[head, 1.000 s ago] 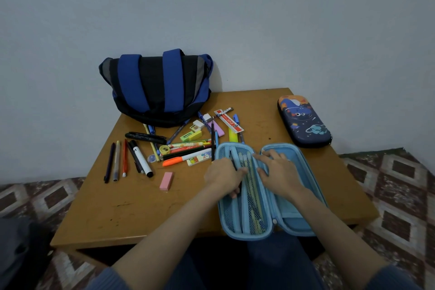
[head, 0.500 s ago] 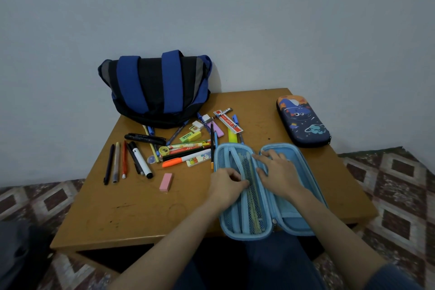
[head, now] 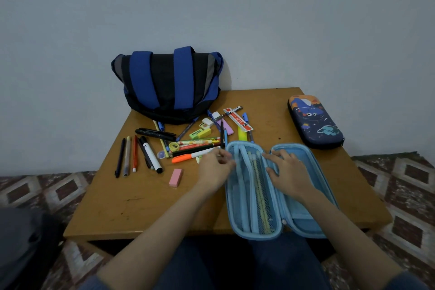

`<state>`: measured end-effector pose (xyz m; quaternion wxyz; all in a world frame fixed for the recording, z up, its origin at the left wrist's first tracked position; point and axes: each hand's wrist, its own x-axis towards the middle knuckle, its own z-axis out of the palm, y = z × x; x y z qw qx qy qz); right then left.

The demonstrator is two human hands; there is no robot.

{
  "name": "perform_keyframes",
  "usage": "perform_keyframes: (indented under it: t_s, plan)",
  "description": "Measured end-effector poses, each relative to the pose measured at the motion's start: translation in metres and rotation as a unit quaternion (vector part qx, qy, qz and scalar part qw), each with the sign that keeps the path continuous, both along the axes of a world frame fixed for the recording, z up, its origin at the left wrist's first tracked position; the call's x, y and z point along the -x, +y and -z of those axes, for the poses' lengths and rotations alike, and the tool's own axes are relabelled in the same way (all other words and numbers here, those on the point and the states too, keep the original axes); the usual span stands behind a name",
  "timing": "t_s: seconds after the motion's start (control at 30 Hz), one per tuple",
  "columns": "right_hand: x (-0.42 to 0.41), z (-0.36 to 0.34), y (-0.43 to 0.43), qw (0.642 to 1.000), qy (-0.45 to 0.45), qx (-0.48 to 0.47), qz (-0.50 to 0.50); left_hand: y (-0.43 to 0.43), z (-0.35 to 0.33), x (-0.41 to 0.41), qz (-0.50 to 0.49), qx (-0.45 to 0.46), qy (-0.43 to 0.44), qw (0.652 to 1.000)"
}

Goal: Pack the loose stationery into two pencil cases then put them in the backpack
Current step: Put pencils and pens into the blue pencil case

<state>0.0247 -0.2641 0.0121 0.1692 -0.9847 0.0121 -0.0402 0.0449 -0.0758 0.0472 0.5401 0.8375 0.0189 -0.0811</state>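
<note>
Head: open pencil case (head: 244, 209), long axis front-to-back

pencil cases: 2, a light blue case (head: 306, 219) and a dark space-print case (head: 315, 122)
backpack (head: 169, 82): just 1
table (head: 141, 205): 1
hands: 2, left hand (head: 215, 169) and right hand (head: 288, 172)
row of pens (head: 127, 155) on the left: 5 by the look of it, counting the white marker (head: 153, 158) with the black cap
pink eraser (head: 175, 177) off on its own: 1
orange highlighter (head: 186, 158): 1
red-and-white ruler (head: 237, 119): 1
yellow-green eraser (head: 200, 134): 1
rest of the heap (head: 200, 146): too tangled for a proper count tbh
</note>
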Motion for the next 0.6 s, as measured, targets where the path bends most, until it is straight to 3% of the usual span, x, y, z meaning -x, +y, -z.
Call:
perform_keyframes:
  t_s: [0.13,0.33,0.6]
  plan:
    - [-0.001,0.001,0.001,1.000,-0.004,-0.005,-0.003,0.056,0.004,-0.031,-0.088,-0.096,-0.043,0.991]
    - [-0.004,0.000,0.001,1.000,0.012,0.005,0.003,0.132,-0.001,-0.081,-0.169,-0.262,-0.008,0.950]
    - [-0.005,0.004,0.001,1.000,0.008,-0.005,0.013,0.142,0.001,-0.119,-0.139,-0.366,0.029,0.920]
